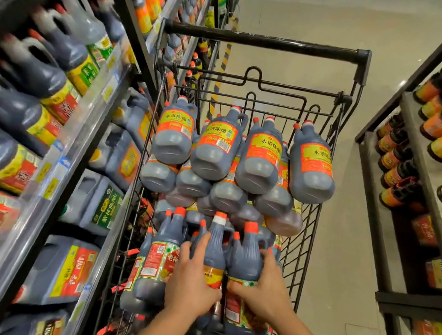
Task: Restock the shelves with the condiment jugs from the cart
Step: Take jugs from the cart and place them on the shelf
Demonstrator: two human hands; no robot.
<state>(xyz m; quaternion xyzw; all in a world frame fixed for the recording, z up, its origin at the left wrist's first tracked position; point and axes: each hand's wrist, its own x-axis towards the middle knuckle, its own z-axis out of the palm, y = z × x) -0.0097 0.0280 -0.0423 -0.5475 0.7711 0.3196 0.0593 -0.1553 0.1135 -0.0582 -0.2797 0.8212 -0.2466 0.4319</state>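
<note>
— What do we hold?
— Our left hand [191, 280] curls round a dark jug with a white-banded cap [216, 241]. Our right hand [261, 291] grips its neighbour, a dark jug with a red cap [247, 254]. The two touch at the near end of the wire cart [261, 41], caps pointing away from us.
— And around them?
— Behind them a stacked row of jugs [214, 149] lies bottom-first towards us, with orange and yellow labels. The full shelves [50, 170] crowd the cart's left side; a rack of bottles [425, 175] stands well apart on the right.
</note>
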